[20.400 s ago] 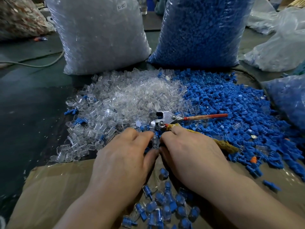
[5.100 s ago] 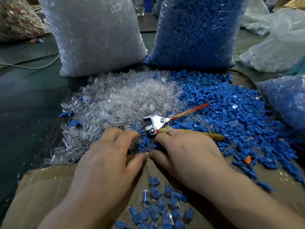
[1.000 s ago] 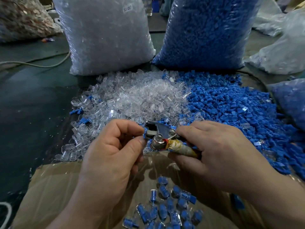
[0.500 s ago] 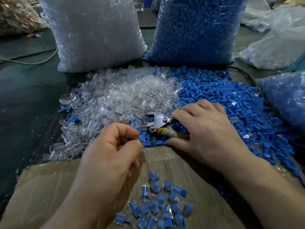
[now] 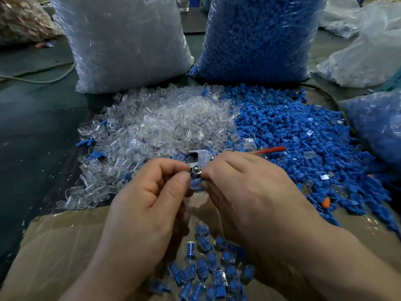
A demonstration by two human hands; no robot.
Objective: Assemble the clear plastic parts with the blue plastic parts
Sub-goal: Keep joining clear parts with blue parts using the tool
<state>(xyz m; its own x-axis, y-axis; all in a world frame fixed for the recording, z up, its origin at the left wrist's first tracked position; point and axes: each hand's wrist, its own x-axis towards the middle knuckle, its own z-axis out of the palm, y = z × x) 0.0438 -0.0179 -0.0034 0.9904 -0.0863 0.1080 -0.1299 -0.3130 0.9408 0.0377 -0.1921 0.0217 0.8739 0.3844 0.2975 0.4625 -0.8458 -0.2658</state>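
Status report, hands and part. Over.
Left hand and right hand both pinching one blue part. Tool just behind them. Nothing blocking.

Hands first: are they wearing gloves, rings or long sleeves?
No. The left hand and the right hand are both bare, with no gloves, rings or watch. No sleeves show anywhere in the head view. The thumbnail that shows on the left hand is short and unpainted.

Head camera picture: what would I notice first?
The huge blue pile on the right and the glittery clear pile on the left, with a stuffed blue bag and clear bag behind. In front, the left hand and right hand pinch a small blue piece.
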